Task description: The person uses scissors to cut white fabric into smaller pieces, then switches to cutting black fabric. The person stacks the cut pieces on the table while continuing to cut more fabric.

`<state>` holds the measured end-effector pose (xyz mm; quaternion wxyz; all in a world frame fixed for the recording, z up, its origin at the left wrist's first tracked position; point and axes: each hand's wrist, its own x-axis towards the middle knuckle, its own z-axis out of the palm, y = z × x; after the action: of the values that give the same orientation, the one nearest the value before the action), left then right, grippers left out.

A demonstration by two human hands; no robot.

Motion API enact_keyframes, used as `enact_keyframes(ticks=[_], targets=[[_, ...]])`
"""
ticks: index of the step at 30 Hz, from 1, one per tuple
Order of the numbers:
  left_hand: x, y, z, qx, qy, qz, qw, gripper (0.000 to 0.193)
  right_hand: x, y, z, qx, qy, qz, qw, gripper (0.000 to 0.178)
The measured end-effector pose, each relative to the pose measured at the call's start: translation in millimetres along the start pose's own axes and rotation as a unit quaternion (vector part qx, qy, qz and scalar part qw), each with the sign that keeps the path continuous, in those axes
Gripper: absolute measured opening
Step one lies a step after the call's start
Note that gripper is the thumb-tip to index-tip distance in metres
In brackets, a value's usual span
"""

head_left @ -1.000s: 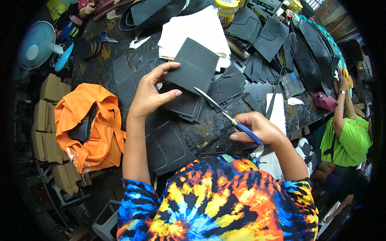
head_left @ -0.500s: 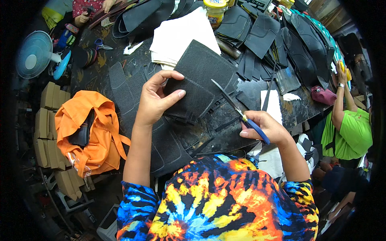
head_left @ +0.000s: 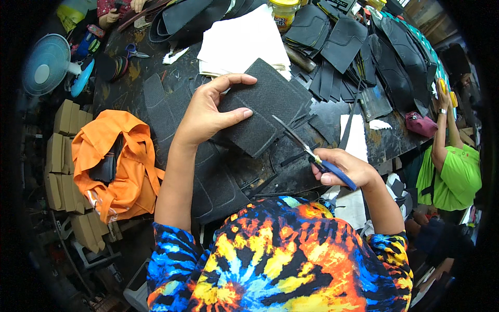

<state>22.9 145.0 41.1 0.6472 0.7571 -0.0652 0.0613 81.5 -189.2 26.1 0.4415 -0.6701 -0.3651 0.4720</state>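
Note:
My left hand (head_left: 210, 112) grips a square black textured fabric panel (head_left: 265, 104) by its left side. Thumb and index finger show on its upper face, while the other fingers are mostly hidden. More black layers peek out under its right edge. In my right hand (head_left: 345, 167) is a pair of blue-handled scissors (head_left: 293, 134), blades pointing up and left toward the panel's lower right edge. The blades look nearly together; contact with the panel is unclear. Beneath the panel lie thin black strips and scraps (head_left: 291, 158). Larger black pieces (head_left: 215, 184) with stitched outlines spread below my left arm.
White sheets (head_left: 241, 39) are stacked behind the panel. Black cut pieces (head_left: 343, 44) and a yellow-lidded jar (head_left: 284, 14) sit at the back. Left are an orange bag (head_left: 117, 166), a fan (head_left: 47, 65) and other scissors (head_left: 136, 52). A person in green (head_left: 457, 174) works at right.
The panel has tilted and dropped slightly, and my left hand sits a little further right over it. The scissors have moved slightly down and right, still in my right hand.

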Motion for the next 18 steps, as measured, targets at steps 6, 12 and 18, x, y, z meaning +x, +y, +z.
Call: enact_keyframes(ticks=[6, 12, 18], targets=[[-0.3, 2.2, 0.0, 0.015, -0.006, 0.007, 1.0, 0.052, 13.6, -7.9, 4.8, -0.021, 0.003, -0.009, 1.0, 0.051], [-3.3, 5.7, 2.5, -0.002, -0.002, 0.003, 1.0, 0.052, 15.0, -10.7, 9.6, -0.001, 0.013, -0.013, 1.0, 0.053], [-4.7, 3.1, 4.9, -0.012, -0.001, 0.006, 1.0, 0.053, 13.9, -9.2, 11.7, 0.033, 0.025, 0.011, 0.999, 0.041]])
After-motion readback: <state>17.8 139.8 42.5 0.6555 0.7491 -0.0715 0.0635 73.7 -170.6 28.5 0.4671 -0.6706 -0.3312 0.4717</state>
